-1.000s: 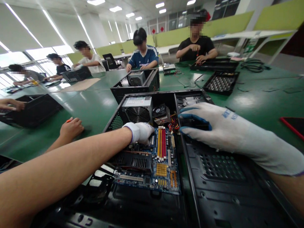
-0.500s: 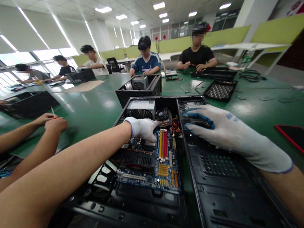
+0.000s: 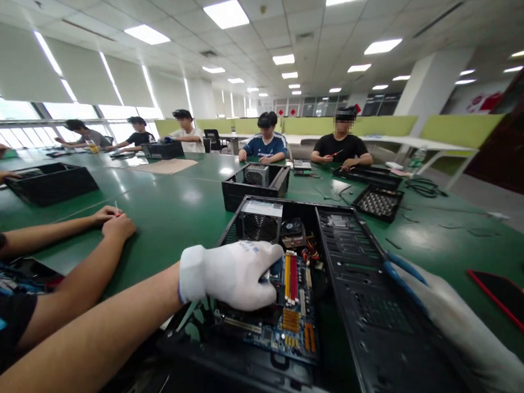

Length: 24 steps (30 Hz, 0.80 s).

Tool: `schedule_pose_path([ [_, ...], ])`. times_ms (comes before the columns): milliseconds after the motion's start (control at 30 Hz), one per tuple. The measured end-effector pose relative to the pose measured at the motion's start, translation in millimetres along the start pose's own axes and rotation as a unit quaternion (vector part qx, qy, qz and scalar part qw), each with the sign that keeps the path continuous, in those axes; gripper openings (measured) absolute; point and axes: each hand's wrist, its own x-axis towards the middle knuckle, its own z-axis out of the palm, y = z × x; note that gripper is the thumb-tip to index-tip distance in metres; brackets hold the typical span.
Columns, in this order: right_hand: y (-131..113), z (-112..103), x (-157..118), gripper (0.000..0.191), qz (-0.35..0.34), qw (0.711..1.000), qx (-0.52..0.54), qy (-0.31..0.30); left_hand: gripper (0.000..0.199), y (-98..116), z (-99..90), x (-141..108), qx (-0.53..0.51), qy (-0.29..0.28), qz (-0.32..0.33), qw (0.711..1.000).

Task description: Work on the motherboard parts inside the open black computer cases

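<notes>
An opened black computer case [image 3: 283, 203] lies in front of me with a blue motherboard [image 3: 268, 334] inside. My left hand [image 3: 237, 276], in a white glove, reaches over the board beside the yellow and red memory slots [image 3: 292, 278]. Its thumb and fingers are apart; the fingertips and the parts under the palm are partly hidden. A power supply [image 3: 260, 222] and a small fan [image 3: 292, 226] sit at the case's far end. My right hand [image 3: 426, 288], in a white glove with a blue palm, lies stretched along the right edge of the perforated black side section [image 3: 382, 315].
Behind my case stands another case [image 3: 253, 187]. A black perforated tray [image 3: 378, 202], cables [image 3: 425, 188] and a red-edged black object [image 3: 503, 299] lie on the green table [image 3: 176, 199]. A co-worker's hands [image 3: 115, 223] hold a small tool at left; several people sit beyond.
My left hand has drawn nearer over the motherboard, covering the dark card. My right hand has left the top of the side section for its right edge. The view has tilted upward.
</notes>
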Motion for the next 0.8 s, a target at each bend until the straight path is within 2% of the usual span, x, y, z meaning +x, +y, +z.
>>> schedule_pose_path([
  [67, -5.0, 3.7, 0.1, 0.035, 0.023, 0.999, 0.031, 0.011, 0.019, 11.0, -0.2, -22.9, -0.024, 0.023, 0.026, 0.999],
  [167, -14.3, 11.3, 2.1, 0.033, 0.038, 0.999, 0.015, -0.017, 0.020, 25.7, 4.7, -55.0, -0.021, 0.052, 0.016, 0.998],
  [267, -29.9, 27.5, 4.0, 0.036, -0.011, 0.998, -0.023, -0.058, 0.017, 35.0, 14.8, -82.3, -0.007, 0.084, -0.011, 0.996],
  [333, -45.4, 44.8, 5.6, 0.039, -0.051, 0.995, -0.035, -0.074, 0.021, 36.1, 22.7, -97.5, -0.003, 0.126, -0.018, 0.992],
  [500, -94.6, 104.6, 13.8, 0.039, -0.118, 0.986, -0.056, -0.102, 0.025, 23.4, 38.1, -127.0, 0.010, 0.226, -0.043, 0.973],
  [667, -139.6, 172.9, 29.3, 0.050, -0.135, 0.981, -0.090, -0.106, 0.020, 4.8, 48.3, -151.3, 0.052, 0.304, -0.100, 0.946],
  [800, -162.1, 222.0, 54.3, 0.058, -0.144, 0.978, -0.099, -0.112, 0.011, -9.0, 62.1, -164.7, 0.051, 0.346, -0.104, 0.931],
])
